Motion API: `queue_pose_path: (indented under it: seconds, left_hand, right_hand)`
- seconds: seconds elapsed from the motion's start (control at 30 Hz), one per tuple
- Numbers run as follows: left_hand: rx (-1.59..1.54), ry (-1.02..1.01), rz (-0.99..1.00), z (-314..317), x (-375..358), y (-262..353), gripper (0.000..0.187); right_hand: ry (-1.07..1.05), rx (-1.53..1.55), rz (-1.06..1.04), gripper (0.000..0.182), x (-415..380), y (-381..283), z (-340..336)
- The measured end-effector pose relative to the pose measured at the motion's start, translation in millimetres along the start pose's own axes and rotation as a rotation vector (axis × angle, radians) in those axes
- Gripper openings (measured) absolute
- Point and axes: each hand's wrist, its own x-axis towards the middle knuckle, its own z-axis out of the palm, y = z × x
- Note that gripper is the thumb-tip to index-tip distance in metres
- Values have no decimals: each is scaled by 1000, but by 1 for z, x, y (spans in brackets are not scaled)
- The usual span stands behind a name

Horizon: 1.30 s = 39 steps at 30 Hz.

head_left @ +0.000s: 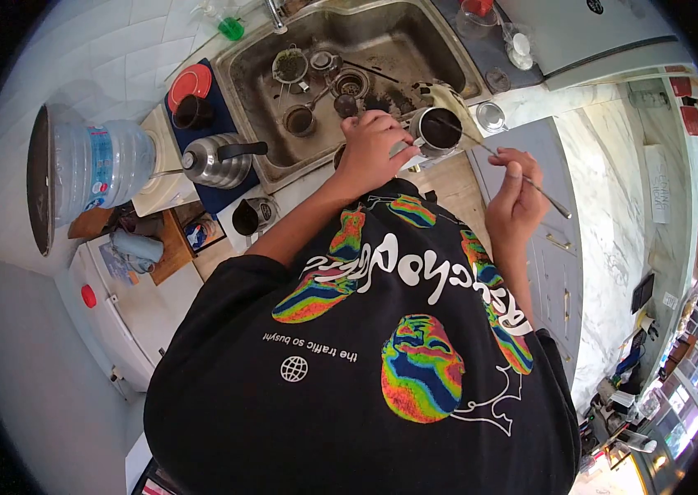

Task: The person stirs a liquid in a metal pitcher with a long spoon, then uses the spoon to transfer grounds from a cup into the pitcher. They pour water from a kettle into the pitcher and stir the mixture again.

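Observation:
My left hand [375,150] is closed at the handle side of a metal pitcher [430,148] at the sink's front edge; its fingers appear to grip the handle. Dark contents [441,128] show inside the pitcher. In my right hand [517,196], pinched between thumb and fingers, is a long thin metal spoon [549,200]. One end slants over towards the pitcher, while the other sticks out past my palm. Beyond my left hand, the sink [242,103] holds a strainer with green bits [290,66] and a small dark-filled cup [299,121].
Left of the sink, a gooseneck kettle [215,162] stands on a dark mat near a red lid [190,86]. A glass jug with dark liquid [255,216] sits close to my left forearm. A large water bottle [97,167] is farther left. Grey drawers [554,247] lie to the right.

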Motion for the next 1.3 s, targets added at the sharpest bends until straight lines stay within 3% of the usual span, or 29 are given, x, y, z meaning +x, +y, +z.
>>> queue_pose_path:
  seconds: [0.77,1.17,1.3]
  left_hand:
    - [-3,-20,15,1,0,-2,24]
    - [58,-36,6,-4,0,0,26]
    - [16,-41,-2,-1,-1,-1,24]
  right_hand:
    - [1,-35,-26,15,-8,-7,-8]
    - [-2,-20,111,15,-9,-6,-10]
    - [-1,-16,9,13,-1,-11,4]
